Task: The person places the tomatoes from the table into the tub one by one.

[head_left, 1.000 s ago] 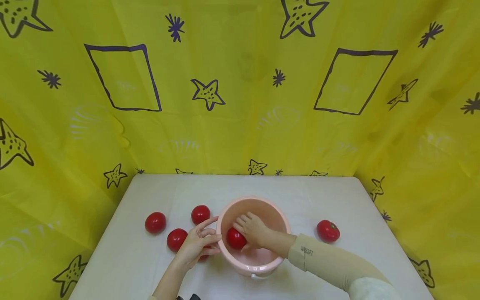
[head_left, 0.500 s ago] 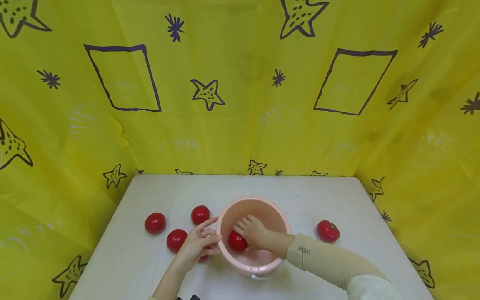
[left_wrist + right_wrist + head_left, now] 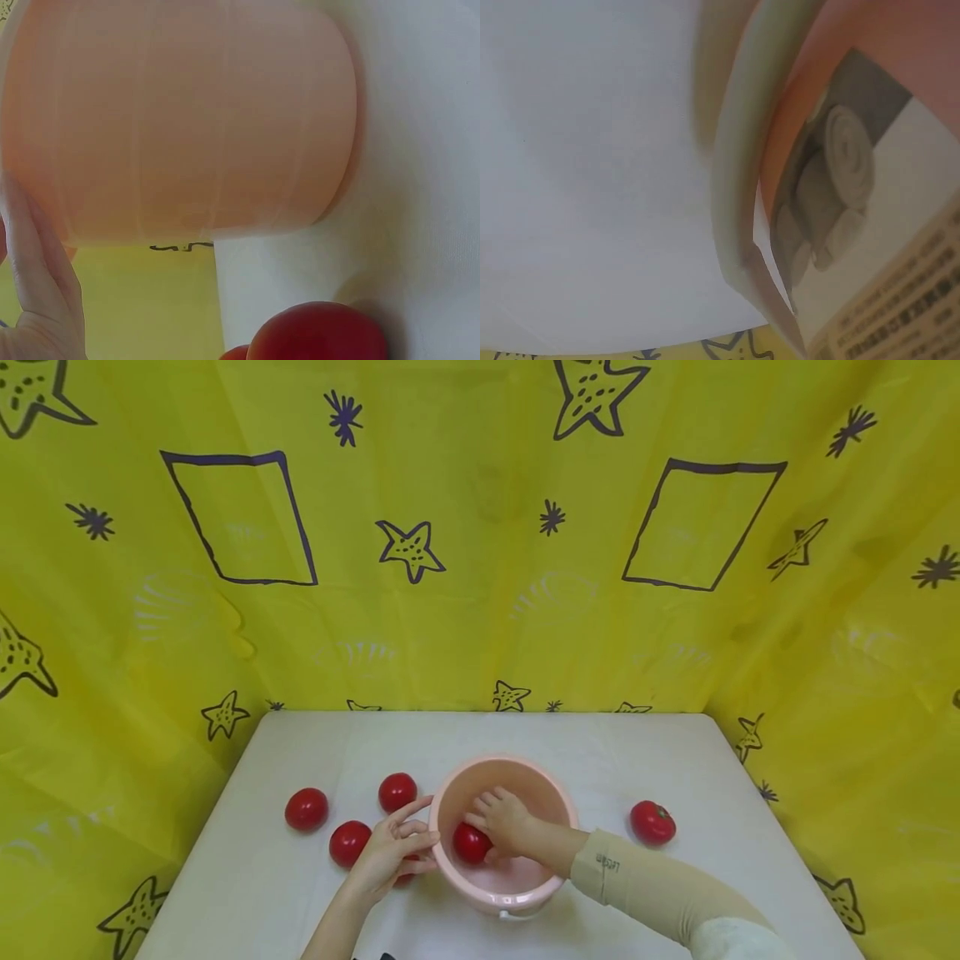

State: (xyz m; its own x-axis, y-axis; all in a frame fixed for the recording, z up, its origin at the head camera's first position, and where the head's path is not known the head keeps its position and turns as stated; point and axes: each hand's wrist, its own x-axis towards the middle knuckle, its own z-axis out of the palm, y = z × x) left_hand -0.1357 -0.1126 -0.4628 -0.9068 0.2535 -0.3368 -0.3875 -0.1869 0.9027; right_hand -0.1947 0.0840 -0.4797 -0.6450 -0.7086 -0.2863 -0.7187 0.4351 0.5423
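Observation:
A pink bucket (image 3: 506,896) stands upright on the table in the head view. My left hand (image 3: 390,856) holds its left rim, with the thumb on the rim; the left wrist view shows the fingers (image 3: 41,270) lying along the outer wall. Inside the bucket, my right hand (image 3: 506,822) grips a red tomato (image 3: 469,845) low down, fingers over its top and far side. Several more tomatoes, such as one (image 3: 350,844) near my left wrist, lie left of the bucket. Another is partly hidden behind the left hand. The right wrist view shows no fingers.
One tomato (image 3: 652,823) sits alone to the right, beyond my right forearm. The pale handle (image 3: 739,150) hangs at the bucket's side by a printed label (image 3: 877,247). A yellow curtain (image 3: 480,610) with star drawings surrounds the white table (image 3: 600,752).
The head view has shifted slightly, moving everything a little to the left. Both hands keep their holds, and the tomato stays low in the bucket.

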